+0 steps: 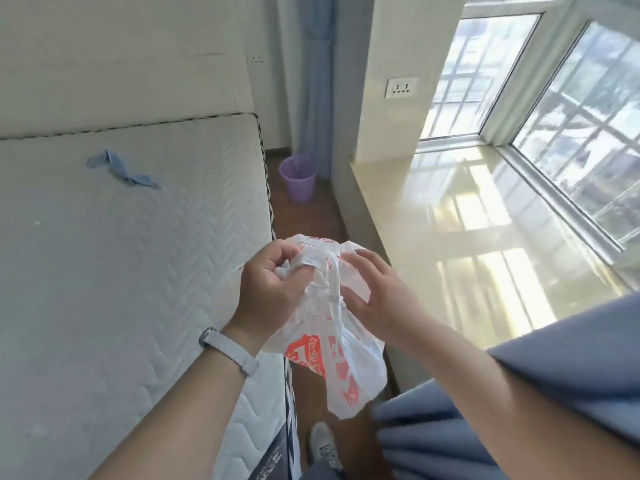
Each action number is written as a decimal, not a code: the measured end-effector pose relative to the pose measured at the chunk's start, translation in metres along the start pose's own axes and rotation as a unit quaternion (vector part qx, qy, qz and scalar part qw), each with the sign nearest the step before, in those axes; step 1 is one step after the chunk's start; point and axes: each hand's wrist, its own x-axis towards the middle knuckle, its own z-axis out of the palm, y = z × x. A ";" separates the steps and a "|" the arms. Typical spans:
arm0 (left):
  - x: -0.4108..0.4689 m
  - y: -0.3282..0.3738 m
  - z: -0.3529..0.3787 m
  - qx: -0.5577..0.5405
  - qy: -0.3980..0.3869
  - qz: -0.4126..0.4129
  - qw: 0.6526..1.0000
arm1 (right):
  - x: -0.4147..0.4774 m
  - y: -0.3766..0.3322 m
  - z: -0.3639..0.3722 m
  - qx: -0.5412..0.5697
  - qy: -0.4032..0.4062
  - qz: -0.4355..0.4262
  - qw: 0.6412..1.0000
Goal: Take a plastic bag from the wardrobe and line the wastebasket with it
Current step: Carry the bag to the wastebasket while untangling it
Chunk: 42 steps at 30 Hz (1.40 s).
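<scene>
Standing in the gap between mattress (121, 271) and window sill (467, 237). My left hand (266, 285) is curled closed round the bunched top of the plastic bag (332, 344), white with red print. My right hand (374, 299) is half open, fingers spread, thumb and fingertips touching the bag's right side. The bag hangs down between both hands. The purple wastebasket (298, 178) stands on the floor well ahead, unlined, by the curtain (315, 81).
</scene>
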 end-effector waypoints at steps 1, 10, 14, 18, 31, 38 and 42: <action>0.012 -0.004 -0.002 0.001 0.001 0.007 1.000 | 0.013 0.000 0.000 -0.001 0.001 0.000 1.000; 0.097 -0.018 -0.012 -0.013 0.003 0.035 0.999 | 0.109 0.007 0.006 -0.009 0.017 -0.010 1.000; 0.131 -0.033 -0.011 -0.004 0.003 0.036 0.999 | 0.150 0.021 0.010 -0.002 0.016 -0.017 1.000; 0.177 -0.052 0.002 -0.004 0.004 0.029 1.000 | 0.197 0.044 0.019 0.010 0.013 -0.010 1.000; 0.408 -0.118 0.091 0.029 -0.018 -0.013 0.999 | 0.407 0.177 0.000 0.069 -0.033 0.028 0.997; 0.505 -0.131 0.121 0.039 -0.034 0.005 0.999 | 0.508 0.211 -0.013 0.072 -0.034 0.000 0.997; 0.554 -0.150 0.122 0.035 -0.009 -0.017 0.999 | 0.553 0.227 -0.010 0.065 -0.039 -0.006 0.997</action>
